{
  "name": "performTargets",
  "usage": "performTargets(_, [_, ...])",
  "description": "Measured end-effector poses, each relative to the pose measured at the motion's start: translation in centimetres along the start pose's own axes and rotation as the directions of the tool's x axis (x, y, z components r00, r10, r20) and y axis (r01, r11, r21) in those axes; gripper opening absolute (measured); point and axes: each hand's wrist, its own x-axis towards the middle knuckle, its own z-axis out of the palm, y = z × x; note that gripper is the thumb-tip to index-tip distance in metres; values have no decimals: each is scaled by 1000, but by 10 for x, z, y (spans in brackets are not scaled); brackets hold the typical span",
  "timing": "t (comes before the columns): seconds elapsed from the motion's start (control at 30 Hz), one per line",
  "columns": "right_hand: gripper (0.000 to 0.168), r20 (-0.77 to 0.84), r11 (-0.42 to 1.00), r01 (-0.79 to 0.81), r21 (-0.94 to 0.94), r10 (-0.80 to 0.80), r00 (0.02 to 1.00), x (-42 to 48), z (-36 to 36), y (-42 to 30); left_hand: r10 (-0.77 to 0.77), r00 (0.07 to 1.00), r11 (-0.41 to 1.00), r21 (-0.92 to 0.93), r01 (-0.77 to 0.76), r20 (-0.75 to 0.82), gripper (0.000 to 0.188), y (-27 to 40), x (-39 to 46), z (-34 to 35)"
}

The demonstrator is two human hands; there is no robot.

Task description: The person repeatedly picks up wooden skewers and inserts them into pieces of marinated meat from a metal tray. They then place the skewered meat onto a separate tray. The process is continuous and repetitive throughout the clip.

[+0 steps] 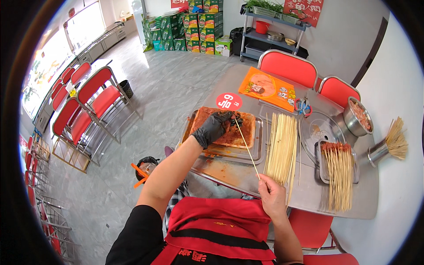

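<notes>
My left hand (212,129), in a black disposable glove, is over a shallow tub of red marinated meat (243,135). Its fingertips close around a small piece of meat at the top end of a bamboo skewer (246,144). The lower end of that skewer is pinched in my bare right hand (273,195). Beneath the tub lies a metal tray (256,155) with reddish liquid. A bundle of bare bamboo skewers (281,145) rests just right of the tray. Farther right, a small metal tray (355,169) bears several skewers with red meat on their far ends (336,147).
On the steel table (364,198) are an orange printed bag (268,87), scissors (303,107), a round metal lid (321,127), a steel bowl of meat (357,116) and a tipped metal cup of skewers (377,154). Red chairs (288,68) and a bin (147,165) stand around it.
</notes>
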Motion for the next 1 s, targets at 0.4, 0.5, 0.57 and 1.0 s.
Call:
performTargets(0.4, [22,13,1000,-9,-18,9,1000,-1,5,-7,138,990,796,592,-128,29,36,24,-22,16])
performTargets(0.5, [22,6,1000,-12,-16,12,1000,-2,6,-8,159,985,725,670,-160,64,36,27,-26,19])
performTargets(0.57, [22,4,1000,-7,-21,7,1000,-3,6,-9,166,985,710,686,-158,54,36,30,-29,24])
performTargets(1.0, [20,-3,999,21,-32,-21,1000,-8,6,-9,211,975,686,700,-199,71,35,33,-34,29])
